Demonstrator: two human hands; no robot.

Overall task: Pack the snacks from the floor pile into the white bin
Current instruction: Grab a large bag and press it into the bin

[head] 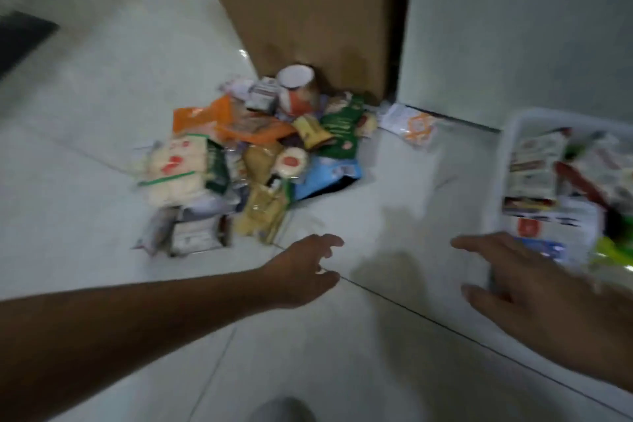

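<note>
Both of my hands are out in front of me, above the floor (102, 120). My left hand (308, 267) is half open: the fingers are loosely bent, the thumb stands apart, and it holds nothing. It hangs just before the near edge of the pile (246, 161). My right hand (534, 291) is wide open, with the fingers straight and spread, and it is also empty. It is at the near left corner of the bin (505, 154); I cannot tell if it touches the rim.

There is one pile, and it lies on the floor in the middle, against one brown box (308, 10). The picture is blurred, so I cannot count every snack. I can tell apart:

- one tub (296, 79) with a white lid, at the back
- one orange bag (205, 113)
- one green bag (342, 127)
- one blue bag (329, 175)

There are also several pale and yellowish packs in front of these.

One packet (411, 123) with orange print lies alone, between the pile and the bin, close to the wall.

There is one bin, and it stands on the floor at my right, well apart from the pile. Several packets already lie inside it, but the blur does not let me count them. One dark mat (20, 38) is at the far left.
</note>
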